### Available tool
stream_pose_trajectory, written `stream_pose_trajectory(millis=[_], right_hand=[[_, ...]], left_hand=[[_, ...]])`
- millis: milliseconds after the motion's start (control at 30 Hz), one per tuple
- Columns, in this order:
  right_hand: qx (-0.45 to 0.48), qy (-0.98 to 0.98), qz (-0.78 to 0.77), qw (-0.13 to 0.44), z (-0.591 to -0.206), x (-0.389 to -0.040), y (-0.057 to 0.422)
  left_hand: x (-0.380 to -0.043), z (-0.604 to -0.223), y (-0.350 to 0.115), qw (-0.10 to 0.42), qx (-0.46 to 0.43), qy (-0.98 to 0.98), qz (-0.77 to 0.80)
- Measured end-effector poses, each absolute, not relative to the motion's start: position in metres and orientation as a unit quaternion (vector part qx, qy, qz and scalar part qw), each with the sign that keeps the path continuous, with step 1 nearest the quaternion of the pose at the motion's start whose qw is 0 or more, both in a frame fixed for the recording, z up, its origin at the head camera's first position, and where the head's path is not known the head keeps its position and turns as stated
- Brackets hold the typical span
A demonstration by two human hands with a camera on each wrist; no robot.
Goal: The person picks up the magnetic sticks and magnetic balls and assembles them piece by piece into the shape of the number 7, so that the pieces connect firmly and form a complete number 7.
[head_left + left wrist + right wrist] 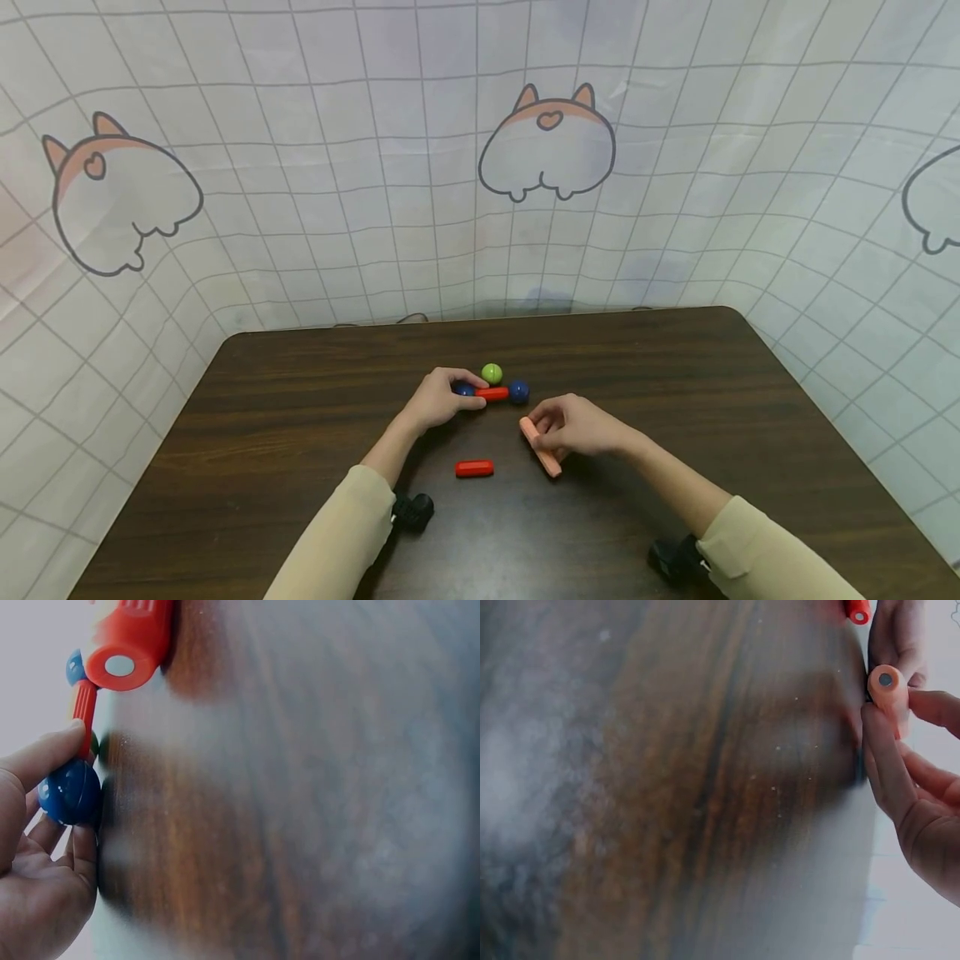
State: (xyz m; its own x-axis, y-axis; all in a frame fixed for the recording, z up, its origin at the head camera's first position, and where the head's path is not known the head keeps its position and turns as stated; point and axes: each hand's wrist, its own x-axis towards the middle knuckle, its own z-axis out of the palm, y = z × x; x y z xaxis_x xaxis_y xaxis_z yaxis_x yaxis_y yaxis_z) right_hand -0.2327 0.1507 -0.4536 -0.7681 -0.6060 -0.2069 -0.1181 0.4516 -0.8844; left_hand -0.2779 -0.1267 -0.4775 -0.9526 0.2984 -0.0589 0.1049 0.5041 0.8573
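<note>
My left hand (pixel 437 402) grips the left end of a red magnetic rod (pixel 492 394), its thumb against the rod and its fingers around the blue ball (pixel 71 791) there. Another blue ball (pixel 519 392) sits at the rod's right end. Just behind the rod is a green ball (pixel 492 373); whether they touch I cannot tell. To the right and nearer, my right hand (pixel 583 427) pinches a peach-coloured magnetic rod (pixel 542 448) between thumb and fingers. A round metal tip shows on its end in the right wrist view.
A second red rod (pixel 474 468) lies loose on the dark wooden table (pixel 300 467), between the forearms and in front of the left hand. Behind the table hangs a white grid-patterned cloth (pixel 337 208). Each wrist carries a black camera (pixel 413 512).
</note>
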Motion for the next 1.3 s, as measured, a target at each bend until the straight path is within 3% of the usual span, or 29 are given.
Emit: stream_pose_trajectory(millis=[333, 1300], right_hand=[[-0.166, 0.793, -0.520, 0.271, -0.455, -0.236, 0.148], [-0.078, 0.784, -0.574, 0.222, -0.458, -0.238, 0.129]], left_hand=[[-0.278, -0.478, -0.127, 0.102, 0.113, 0.861, 0.485], [-0.277, -0.476, -0.126, 0.101, 0.115, 0.867, 0.473]])
